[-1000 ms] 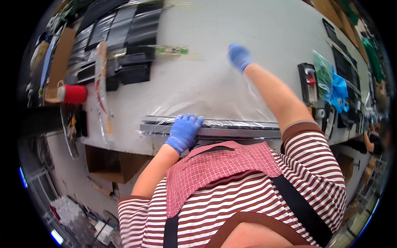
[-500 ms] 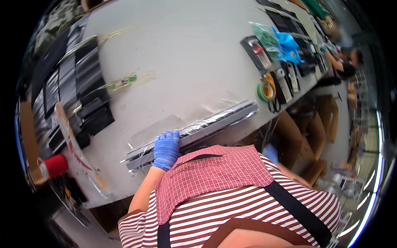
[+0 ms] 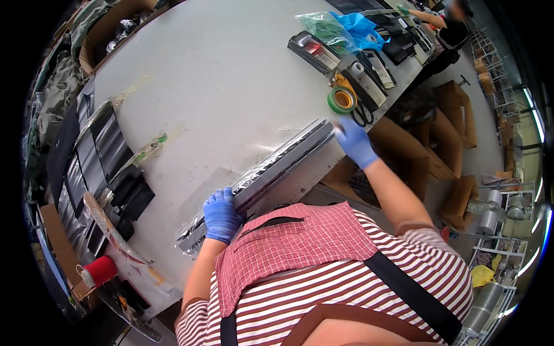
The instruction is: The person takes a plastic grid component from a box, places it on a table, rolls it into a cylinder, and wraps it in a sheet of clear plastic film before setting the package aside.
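A long bundle of grey strips [image 3: 285, 160] in clear plastic film lies slantwise on the table in front of me. My left hand [image 3: 221, 216], in a blue glove, grips the bundle near its left end, fingers over the top. At the right end is my right hand [image 3: 356, 144], gloved in blue as well. Its fingers are blurred, with a small whitish patch at the tips. Whether it touches the bundle or holds anything cannot be made out.
Beyond my right hand are a green tape roll [image 3: 341, 100], black scissors [image 3: 362, 115] and dark trays [image 3: 314, 53]. Black packaged pieces [image 3: 104, 141] cover the left side, near a red spool [image 3: 99, 271]. Cardboard boxes [image 3: 444, 135] stand right; a co-worker [image 3: 450, 29] is farther off.
My right hand has come up from beside my body to the bundle's right end. The bundle slants more steeply in view, and the view has shifted. My left hand stays on the bundle.
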Motion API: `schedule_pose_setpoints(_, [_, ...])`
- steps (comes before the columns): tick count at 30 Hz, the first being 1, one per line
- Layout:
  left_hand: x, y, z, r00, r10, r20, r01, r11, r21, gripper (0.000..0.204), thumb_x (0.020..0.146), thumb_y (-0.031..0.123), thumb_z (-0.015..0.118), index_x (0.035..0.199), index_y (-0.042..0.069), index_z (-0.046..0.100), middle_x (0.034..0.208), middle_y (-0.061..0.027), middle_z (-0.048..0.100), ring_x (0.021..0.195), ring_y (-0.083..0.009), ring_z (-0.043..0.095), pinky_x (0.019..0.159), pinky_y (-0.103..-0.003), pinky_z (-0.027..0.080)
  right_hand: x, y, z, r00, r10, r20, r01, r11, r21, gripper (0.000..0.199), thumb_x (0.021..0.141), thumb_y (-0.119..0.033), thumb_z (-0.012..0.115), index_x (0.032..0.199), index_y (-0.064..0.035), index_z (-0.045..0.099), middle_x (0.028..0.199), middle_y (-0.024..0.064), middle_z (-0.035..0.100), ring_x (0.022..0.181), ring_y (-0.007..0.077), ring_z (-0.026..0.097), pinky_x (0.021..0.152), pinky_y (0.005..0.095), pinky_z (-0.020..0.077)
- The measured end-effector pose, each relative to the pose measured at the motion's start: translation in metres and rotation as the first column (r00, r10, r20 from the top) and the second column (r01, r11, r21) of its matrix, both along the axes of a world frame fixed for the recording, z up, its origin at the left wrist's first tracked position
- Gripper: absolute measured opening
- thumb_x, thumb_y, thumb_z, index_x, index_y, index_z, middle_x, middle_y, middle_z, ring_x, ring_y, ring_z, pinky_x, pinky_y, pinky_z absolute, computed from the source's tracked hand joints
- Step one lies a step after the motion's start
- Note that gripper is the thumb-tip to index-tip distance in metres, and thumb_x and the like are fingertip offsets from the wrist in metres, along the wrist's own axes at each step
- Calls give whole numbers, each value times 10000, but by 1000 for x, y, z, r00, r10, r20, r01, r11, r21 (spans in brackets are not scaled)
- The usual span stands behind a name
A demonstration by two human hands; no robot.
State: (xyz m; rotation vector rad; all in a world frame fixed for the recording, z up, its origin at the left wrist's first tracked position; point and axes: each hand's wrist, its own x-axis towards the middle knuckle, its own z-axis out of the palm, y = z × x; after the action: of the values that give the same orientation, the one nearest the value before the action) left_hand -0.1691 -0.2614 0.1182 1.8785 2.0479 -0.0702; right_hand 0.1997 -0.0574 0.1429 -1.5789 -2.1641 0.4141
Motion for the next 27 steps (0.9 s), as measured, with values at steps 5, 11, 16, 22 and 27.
schedule_pose_setpoints(5, [10, -2, 3, 997, 64, -49, -61, 997, 54, 747, 636, 357, 823, 1254, 68, 520, 1156, -149, 589, 1056, -320, 591, 928, -452, 452, -73, 111, -43, 882, 297, 366, -106, 882, -460, 480, 848, -335, 672, 1235, -60, 603, 1167, 182, 660, 988, 334, 659, 893, 432, 506])
schedule_pose_setpoints(11, [11, -1, 7, 998, 55, -27, -53, 996, 70, 767, 618, 367, 827, 1248, 48, 528, 1152, -168, 599, 1074, -335, 579, 934, -456, 455, -85, 134, -46, 656, 741, 144, -495, 566, -659, 325, 821, -336, 679, 1014, -79, 733, 990, 163, 714, 929, 313, 680, 853, 420, 516])
schedule_pose_setpoints(16, [12, 3, 10, 998, 68, -10, -67, 996, 59, 725, 625, 355, 823, 1225, 66, 535, 1141, -151, 602, 1072, -319, 585, 916, -446, 467, -59, 171, -42, 754, 461, 468, -281, 870, -405, 220, 833, -240, 612, 888, -73, 744, 910, 162, 715, 837, 361, 675, 802, 422, 531])
schedule_pose_setpoints(22, [-19, 12, 16, 981, 37, 188, -16, 993, -113, 793, 602, 406, 843, 1246, 55, 540, 1221, -166, 581, 1155, -354, 546, 984, -428, 461, -93, 29, -7, 767, 633, 102, -641, 764, 75, 509, 889, -420, 574, 1265, -77, 560, 1249, 194, 577, 1158, 368, 546, 995, 484, 409])
schedule_pose_setpoints(27, [-58, 39, 13, 960, -77, 269, 94, 994, -53, 901, 600, 471, 847, 1327, 62, 505, 1236, -184, 569, 1187, -365, 522, 1030, -434, 431, -131, -3, -14, 623, 716, 316, -755, 655, 6, 623, 846, -582, 599, 1276, -135, 544, 1280, 117, 542, 1184, 325, 512, 1018, 490, 364])
